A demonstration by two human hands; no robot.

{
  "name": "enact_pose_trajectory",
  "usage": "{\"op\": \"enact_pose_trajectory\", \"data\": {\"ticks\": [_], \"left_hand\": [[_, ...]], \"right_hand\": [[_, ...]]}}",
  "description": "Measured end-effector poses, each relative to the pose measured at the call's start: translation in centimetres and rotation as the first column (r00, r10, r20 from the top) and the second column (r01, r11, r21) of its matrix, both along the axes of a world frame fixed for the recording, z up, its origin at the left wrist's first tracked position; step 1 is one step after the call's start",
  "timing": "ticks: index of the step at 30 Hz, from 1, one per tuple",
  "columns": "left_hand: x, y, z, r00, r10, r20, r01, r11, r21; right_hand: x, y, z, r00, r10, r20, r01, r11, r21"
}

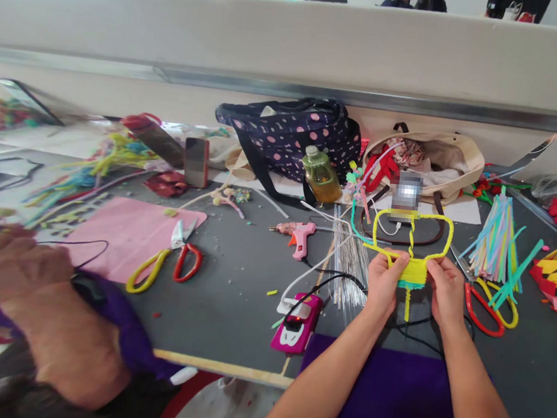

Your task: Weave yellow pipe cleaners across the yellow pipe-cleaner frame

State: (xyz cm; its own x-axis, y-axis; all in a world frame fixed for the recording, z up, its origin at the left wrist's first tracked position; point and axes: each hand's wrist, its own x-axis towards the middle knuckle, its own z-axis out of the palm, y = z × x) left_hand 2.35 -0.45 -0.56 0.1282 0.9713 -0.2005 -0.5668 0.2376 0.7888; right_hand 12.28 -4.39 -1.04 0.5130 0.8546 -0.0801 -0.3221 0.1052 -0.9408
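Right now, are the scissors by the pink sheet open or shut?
Open: the scissors lie with their red and yellow handles spread and blade tips apart.

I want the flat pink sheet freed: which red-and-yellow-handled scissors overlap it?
The left scissors, across the pink sheet's right edge; the right scissors lie by the bundle of pastel strips.

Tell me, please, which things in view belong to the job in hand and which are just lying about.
Probably part of the job: yellow pipe-cleaner piece, held by the right hand and left hand; pastel pipe cleaners; silvery wires; pink glue gun; scissors beside the left hand.

Seemingly just lying about: dark spotted bag; beige tote bag; bottle of yellow liquid; smartphone.
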Motion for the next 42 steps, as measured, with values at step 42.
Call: {"op": "enact_pose_trajectory", "data": {"ticks": [42], "left_hand": [[-0.2, 0.1, 0.1, 0.997, -0.048, -0.056, 0.045, 0.998, -0.053]], "right_hand": [[-0.6, -0.1, 0.4, 0.999, -0.045, 0.006, 0.045, 0.999, 0.001]]}}
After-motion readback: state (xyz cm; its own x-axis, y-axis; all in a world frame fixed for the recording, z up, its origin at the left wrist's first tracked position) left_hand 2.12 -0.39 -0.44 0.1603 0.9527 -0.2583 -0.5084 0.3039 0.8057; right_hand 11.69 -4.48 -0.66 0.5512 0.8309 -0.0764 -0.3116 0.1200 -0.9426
